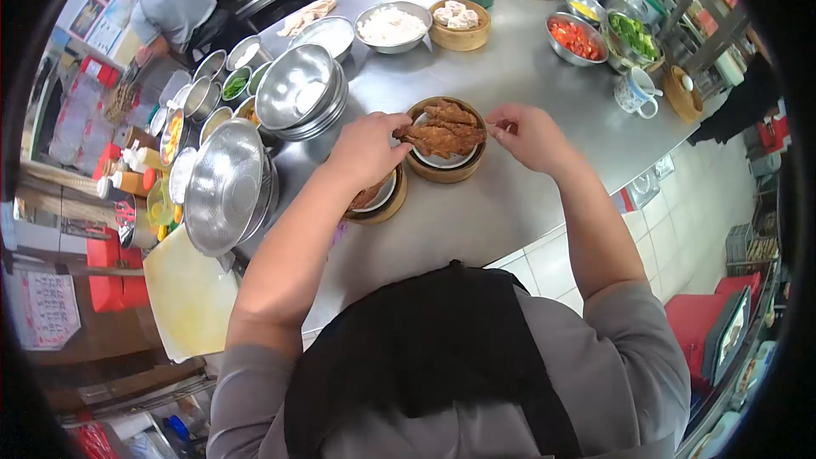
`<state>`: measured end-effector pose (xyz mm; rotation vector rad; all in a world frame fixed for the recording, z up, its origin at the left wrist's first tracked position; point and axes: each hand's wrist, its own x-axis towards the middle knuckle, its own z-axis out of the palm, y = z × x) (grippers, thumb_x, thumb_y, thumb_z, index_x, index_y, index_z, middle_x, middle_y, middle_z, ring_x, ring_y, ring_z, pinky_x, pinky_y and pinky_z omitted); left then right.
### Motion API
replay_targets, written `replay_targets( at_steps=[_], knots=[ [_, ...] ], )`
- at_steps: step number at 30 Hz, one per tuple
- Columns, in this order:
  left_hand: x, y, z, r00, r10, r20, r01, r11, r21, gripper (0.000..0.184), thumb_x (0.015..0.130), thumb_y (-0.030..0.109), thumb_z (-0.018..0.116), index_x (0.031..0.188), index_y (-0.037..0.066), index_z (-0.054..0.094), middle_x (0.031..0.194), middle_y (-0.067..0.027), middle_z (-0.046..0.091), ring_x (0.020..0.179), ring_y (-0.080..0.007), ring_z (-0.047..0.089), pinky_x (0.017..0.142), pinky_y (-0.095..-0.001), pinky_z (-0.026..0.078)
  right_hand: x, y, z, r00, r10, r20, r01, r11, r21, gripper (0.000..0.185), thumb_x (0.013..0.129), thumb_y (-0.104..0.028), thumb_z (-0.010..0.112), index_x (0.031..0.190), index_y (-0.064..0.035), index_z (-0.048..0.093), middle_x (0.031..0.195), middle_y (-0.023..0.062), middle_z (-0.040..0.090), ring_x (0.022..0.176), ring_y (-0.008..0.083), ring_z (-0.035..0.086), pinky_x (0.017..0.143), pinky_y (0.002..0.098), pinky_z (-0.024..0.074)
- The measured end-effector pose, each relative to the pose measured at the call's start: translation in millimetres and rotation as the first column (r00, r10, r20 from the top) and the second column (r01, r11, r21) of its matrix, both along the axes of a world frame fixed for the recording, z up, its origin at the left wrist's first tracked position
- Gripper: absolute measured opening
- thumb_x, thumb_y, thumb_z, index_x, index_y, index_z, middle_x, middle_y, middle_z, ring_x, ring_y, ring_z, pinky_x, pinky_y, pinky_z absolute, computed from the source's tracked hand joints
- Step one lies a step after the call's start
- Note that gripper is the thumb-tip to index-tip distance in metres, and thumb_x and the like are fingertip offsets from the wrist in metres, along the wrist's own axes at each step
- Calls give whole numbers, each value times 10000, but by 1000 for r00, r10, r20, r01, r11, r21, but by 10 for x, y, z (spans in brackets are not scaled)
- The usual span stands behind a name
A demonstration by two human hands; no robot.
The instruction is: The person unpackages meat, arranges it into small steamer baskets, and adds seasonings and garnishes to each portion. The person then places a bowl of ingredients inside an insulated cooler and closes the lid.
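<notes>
Food, brown, on white plate inside round basket on metal table. Hands apart, one each side. Left hand touches food's left end; firmness of grip cannot be told. Right hand beside basket rim, fingertips bunched, hold unclear.

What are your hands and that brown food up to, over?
Left hand at left end of brown food, right hand by right rim of round basket. Food lies inside. Second basket close, partly hidden by left hand.
</notes>
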<state>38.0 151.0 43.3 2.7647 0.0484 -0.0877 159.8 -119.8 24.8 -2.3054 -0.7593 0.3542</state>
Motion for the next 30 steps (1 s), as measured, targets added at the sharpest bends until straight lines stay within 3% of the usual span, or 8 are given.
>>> replay_targets(
  at_steps=[1, 9, 12, 15, 18, 21, 24, 30],
  knots=[
    [22, -17, -18, 999, 31, -15, -32, 999, -15, 359, 876, 204, 718, 1221, 111, 677, 1126, -158, 677, 1034, -325, 659, 918, -430, 523, -32, -18, -5, 1000, 0, -6, 0, 1000, 3, 251, 920, -192, 680, 1139, -73, 714, 957, 134, 738, 857, 280, 696, 794, 401, 552],
    [-65, -12, -130, 976, -137, 167, 142, 990, -22, 233, 814, 122, 753, 1026, 81, 663, 1125, -113, 639, 1003, -347, 648, 859, -423, 530, -175, 26, -113, 999, 22, 28, -25, 994, 107, 282, 857, -177, 751, 1116, -74, 709, 997, 110, 705, 798, 268, 675, 769, 399, 553],
    [-53, -18, -135, 950, -193, 247, 184, 981, 61, 225, 806, 112, 759, 1011, 87, 670, 1127, -101, 640, 1014, -357, 643, 870, -435, 528, -243, 91, -86, 990, 14, 143, -32, 992, 125, 272, 837, -190, 768, 1076, -74, 713, 1001, 119, 687, 804, 300, 676, 767, 409, 559],
    [-2, -38, -88, 952, -194, 238, 185, 981, 60, 224, 803, 113, 765, 1008, 87, 679, 1119, -104, 642, 1019, -361, 644, 883, -442, 527, -294, 155, -109, 911, 119, 395, -186, 973, 137, 262, 826, -198, 773, 1049, -76, 712, 1006, 132, 680, 829, 337, 678, 770, 423, 563],
    [43, -66, -60, 977, -98, 188, 110, 993, -50, 222, 803, 125, 770, 1006, 84, 688, 1103, -112, 645, 1006, -359, 648, 879, -438, 529, -249, 249, -149, 956, -39, 291, -14, 984, 179, 252, 826, -197, 768, 1039, -76, 711, 1029, 142, 679, 853, 359, 680, 781, 433, 562],
    [58, -67, -42, 987, -56, 151, 73, 991, -109, 230, 802, 132, 773, 1010, 78, 692, 1086, -123, 647, 993, -356, 651, 874, -432, 530, -138, 207, -81, 971, -63, 229, 68, 998, -12, 252, 840, -179, 749, 1063, -71, 705, 997, 147, 691, 861, 355, 685, 792, 440, 560],
    [40, -57, -40, 992, -57, 109, 69, 992, -107, 233, 799, 128, 776, 1009, 72, 693, 1081, -129, 650, 996, -355, 653, 875, -430, 530, -13, 96, -97, 1000, 6, -13, -6, 1000, -23, 224, 860, -169, 722, 1060, -68, 717, 962, 153, 715, 878, 349, 693, 803, 440, 559],
    [44, -55, -29, 994, -61, 88, 69, 992, -101, 224, 796, 120, 773, 999, 64, 696, 1100, -133, 653, 1013, -359, 651, 887, -426, 529, -19, 164, -156, 999, 17, 41, -19, 999, 49, 167, 867, -141, 685, 1005, -71, 745, 968, 159, 733, 902, 350, 699, 821, 428, 557]
  ],
)
